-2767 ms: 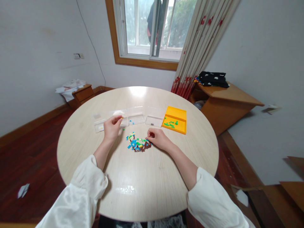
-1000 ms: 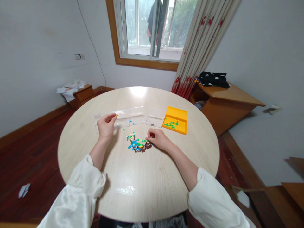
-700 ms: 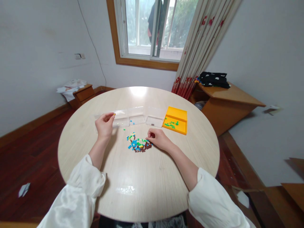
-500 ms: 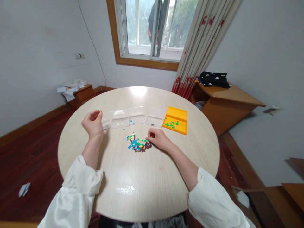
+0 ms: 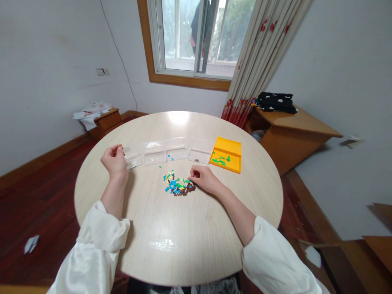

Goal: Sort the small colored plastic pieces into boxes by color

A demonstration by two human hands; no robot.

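My left hand [image 5: 114, 161] is raised at the left end of the row of clear boxes, finger and thumb pinching a tiny yellow building brick [image 5: 122, 146]. Just right of it lies the leftmost clear box [image 5: 133, 161], partly behind the hand. At the pile's right edge, my right hand [image 5: 204, 179] rests with its fingers curled; whether anything is between them is hidden. The pile of small bricks [image 5: 175, 184] mixes blue, brown, green, yellow and cream pieces. One green brick [image 5: 160, 166] lies apart, above the pile.
Further clear boxes [image 5: 154, 159] curve across the table [image 5: 183, 245]; one holds blue pieces [image 5: 170, 157], another a dark piece [image 5: 196, 161]. A yellow open case [image 5: 228, 145] with green bricks stands at the right end. Behind are a window and curtain [image 5: 249, 61].
My left hand has moved a little to the left with the yellow brick, uncovering more of the leftmost clear box. My right hand has stayed in place.
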